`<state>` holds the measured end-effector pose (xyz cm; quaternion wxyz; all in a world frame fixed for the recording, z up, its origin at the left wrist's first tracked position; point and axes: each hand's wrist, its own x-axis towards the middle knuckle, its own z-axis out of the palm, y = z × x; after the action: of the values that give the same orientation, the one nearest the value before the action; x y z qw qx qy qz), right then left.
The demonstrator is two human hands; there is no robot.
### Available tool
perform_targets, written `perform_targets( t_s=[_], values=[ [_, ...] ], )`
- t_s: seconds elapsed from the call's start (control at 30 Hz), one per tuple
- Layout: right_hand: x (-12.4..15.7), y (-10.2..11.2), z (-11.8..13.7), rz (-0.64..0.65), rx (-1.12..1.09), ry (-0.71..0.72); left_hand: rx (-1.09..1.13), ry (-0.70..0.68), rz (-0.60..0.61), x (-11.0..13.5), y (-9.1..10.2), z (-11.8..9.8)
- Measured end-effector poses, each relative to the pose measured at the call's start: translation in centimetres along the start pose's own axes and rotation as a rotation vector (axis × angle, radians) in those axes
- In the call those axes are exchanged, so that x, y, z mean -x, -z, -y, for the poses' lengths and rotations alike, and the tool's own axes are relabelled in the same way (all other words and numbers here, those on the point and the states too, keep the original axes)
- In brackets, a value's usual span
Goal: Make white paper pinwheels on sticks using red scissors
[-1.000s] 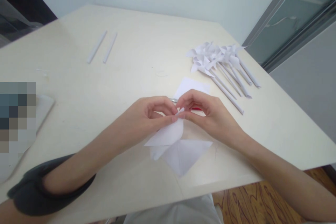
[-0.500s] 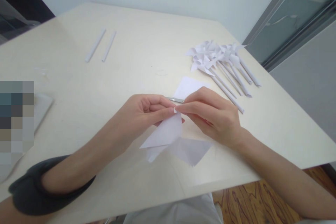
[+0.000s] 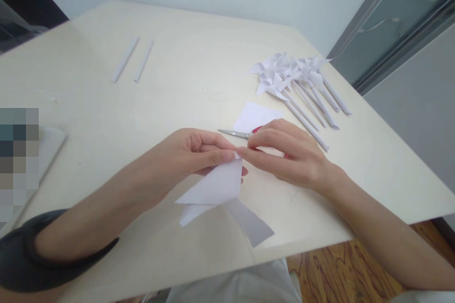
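A folded, cut sheet of white paper (image 3: 213,183) hangs from my left hand (image 3: 201,151), its thumb and fingers closed on the top. Its lower flaps spread apart above the table edge. My right hand (image 3: 291,154) pinches at the same upper corner, thumb and forefinger meeting the left thumb there. Just behind the fingers lie scissors (image 3: 236,133) with red handles, partly hidden by my right hand, blades pointing left. Under them rests another white paper piece (image 3: 254,113).
Several white paper pinwheels (image 3: 280,75) with rolled paper sticks lie in a heap at the back right. Two rolled paper tubes (image 3: 126,60) lie at the back left. A blurred-out patch (image 3: 17,161) covers something at the left edge. The white table (image 3: 177,90) meets a wall behind.
The paper has swung a little left and lower, its flaps spreading. My right fingers have shifted slightly, showing more of the scissors and their red handles.
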<state>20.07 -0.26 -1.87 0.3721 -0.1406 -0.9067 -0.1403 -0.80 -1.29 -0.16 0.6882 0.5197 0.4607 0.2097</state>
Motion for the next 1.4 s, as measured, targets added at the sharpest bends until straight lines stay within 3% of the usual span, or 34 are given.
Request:
perform_targets(
  t_s=[0.1,0.2,0.37,0.53,0.7,0.87,1.03,1.2,1.4],
  values=[
    [-0.2,0.2,0.0,0.034,-0.049,-0.029,-0.047,-0.016,-0.027,0.0,-0.1,0.0],
    [-0.5,0.2,0.3,0.072,-0.288,-0.307,-0.167,-0.052,-0.115,0.2,-0.5,-0.2],
    [-1.0,0.0,1.0,0.113,-0.64,-0.698,-0.493,-0.286,-0.357,0.7,-1.2,-0.3],
    [-1.4,0.1,1.3,0.116,-0.733,-0.828,-0.685,-0.416,-0.4,0.9,-1.6,0.0],
    [-1.4,-0.2,1.4,0.09,-0.879,-0.934,-0.6,-0.379,-0.364,0.8,-1.5,0.3],
    [-1.3,0.0,1.1,0.063,-0.98,-0.917,-0.259,-0.201,-0.258,0.4,-1.0,-0.4],
    [-1.3,0.6,0.8,0.023,-1.054,-0.693,0.078,0.002,-0.051,0.7,-1.1,-1.3],
    [-1.1,0.4,0.6,0.033,-1.01,-0.599,0.1,0.089,-0.04,1.1,-1.7,-1.5],
    [-1.0,0.4,0.5,0.039,-0.97,-0.588,0.047,0.034,-0.1,1.3,-1.9,-1.7]
  ],
)
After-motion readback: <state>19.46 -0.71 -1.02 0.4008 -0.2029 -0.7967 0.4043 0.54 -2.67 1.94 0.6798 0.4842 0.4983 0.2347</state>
